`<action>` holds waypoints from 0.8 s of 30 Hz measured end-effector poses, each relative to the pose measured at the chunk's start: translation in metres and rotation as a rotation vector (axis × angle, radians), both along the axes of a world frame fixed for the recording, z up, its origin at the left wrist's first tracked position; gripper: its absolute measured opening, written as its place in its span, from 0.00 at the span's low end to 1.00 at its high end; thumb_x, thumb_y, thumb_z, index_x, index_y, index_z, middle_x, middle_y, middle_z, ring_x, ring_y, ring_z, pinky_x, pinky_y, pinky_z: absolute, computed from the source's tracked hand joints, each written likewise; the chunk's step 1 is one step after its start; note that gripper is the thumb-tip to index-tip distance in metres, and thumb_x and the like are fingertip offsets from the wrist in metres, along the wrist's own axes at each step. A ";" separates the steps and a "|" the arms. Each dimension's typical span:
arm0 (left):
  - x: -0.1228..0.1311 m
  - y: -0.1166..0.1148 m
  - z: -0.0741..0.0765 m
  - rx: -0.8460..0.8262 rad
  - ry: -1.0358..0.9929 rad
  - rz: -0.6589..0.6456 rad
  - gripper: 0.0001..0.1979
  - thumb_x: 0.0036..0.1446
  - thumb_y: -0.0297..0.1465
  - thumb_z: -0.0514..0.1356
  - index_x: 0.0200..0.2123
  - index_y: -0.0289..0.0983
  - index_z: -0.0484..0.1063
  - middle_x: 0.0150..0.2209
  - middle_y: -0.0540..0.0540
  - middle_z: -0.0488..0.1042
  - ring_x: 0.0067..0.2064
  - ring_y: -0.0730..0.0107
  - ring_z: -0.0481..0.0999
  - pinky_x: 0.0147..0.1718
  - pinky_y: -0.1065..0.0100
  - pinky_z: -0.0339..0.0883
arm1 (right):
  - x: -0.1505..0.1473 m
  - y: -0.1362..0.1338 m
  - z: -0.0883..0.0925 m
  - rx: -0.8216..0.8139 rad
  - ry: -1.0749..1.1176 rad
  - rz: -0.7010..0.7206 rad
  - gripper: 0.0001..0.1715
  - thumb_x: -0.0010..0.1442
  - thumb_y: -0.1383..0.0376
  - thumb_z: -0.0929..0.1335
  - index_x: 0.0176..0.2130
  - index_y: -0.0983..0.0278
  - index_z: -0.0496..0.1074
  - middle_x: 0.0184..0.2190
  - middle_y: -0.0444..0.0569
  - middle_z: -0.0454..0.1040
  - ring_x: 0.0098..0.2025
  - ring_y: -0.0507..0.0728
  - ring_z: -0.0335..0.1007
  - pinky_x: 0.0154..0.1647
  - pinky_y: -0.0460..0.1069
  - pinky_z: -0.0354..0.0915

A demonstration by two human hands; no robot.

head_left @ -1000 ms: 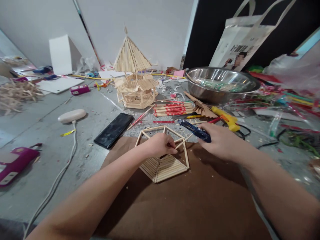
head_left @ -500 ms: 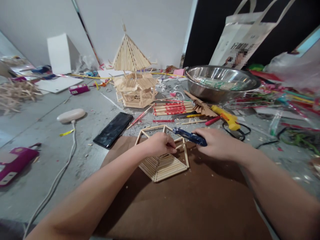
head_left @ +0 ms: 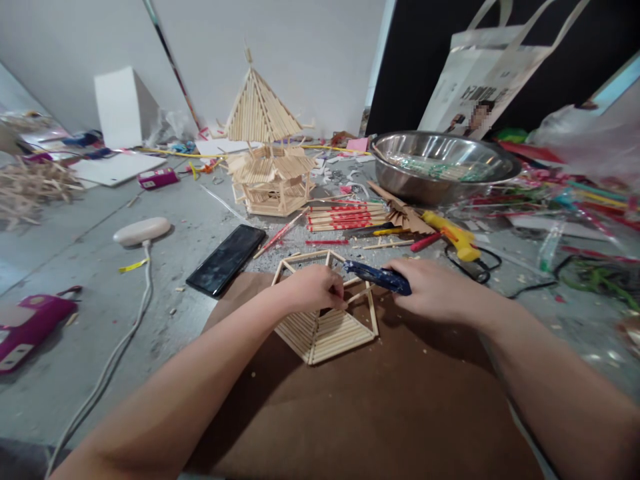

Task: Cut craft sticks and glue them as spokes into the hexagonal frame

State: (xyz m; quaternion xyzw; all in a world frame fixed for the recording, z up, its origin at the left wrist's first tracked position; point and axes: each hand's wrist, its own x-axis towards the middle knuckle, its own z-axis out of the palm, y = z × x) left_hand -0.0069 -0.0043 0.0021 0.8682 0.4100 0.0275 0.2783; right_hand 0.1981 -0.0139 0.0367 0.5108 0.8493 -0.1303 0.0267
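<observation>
A six-sided frame of pale wooden sticks (head_left: 340, 337) lies on the brown sheet (head_left: 360, 413), its near panels filled with rows of sticks. My left hand (head_left: 317, 290) is over the frame, fingers pinched together at the end of a thin wooden stick (head_left: 359, 295) that slants toward the right edge; the palm hides part of the frame. My right hand (head_left: 433, 287) is closed around a dark blue utility knife (head_left: 380, 277), its whitish-specked tip pointing left above the far right side of the frame.
Behind stands a stick pavilion model (head_left: 273, 177). A black phone (head_left: 225, 260) lies left, with a white corded device (head_left: 143, 231) beyond it. Red-wrapped stick bundles (head_left: 345, 217), a yellow glue gun (head_left: 453, 237) and a steel basin (head_left: 440, 190) are at the right.
The knife has shifted slightly left and down with my right hand. My left hand has edged a little to the left, still pinched. The frame stays in nearly the same place.
</observation>
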 end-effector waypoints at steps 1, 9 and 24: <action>-0.001 0.000 0.000 -0.010 0.015 0.011 0.12 0.42 0.38 0.56 0.27 0.37 0.72 0.22 0.50 0.71 0.23 0.76 0.65 0.21 0.75 0.51 | 0.001 0.000 -0.001 0.018 0.003 -0.010 0.11 0.44 0.69 0.61 0.32 0.63 0.64 0.29 0.48 0.69 0.30 0.53 0.62 0.27 0.45 0.53; -0.002 -0.002 0.005 0.026 0.139 -0.006 0.15 0.42 0.43 0.55 0.25 0.38 0.73 0.24 0.48 0.72 0.24 0.74 0.65 0.21 0.74 0.51 | 0.004 0.004 -0.008 0.098 0.022 -0.085 0.14 0.45 0.66 0.61 0.35 0.63 0.64 0.33 0.49 0.69 0.32 0.55 0.63 0.29 0.46 0.55; -0.004 -0.001 0.003 0.030 0.106 -0.050 0.12 0.43 0.38 0.54 0.26 0.38 0.73 0.25 0.48 0.72 0.25 0.73 0.66 0.22 0.74 0.52 | 0.003 0.004 -0.007 0.092 0.038 -0.118 0.13 0.46 0.64 0.60 0.35 0.63 0.64 0.31 0.49 0.69 0.30 0.54 0.63 0.27 0.46 0.54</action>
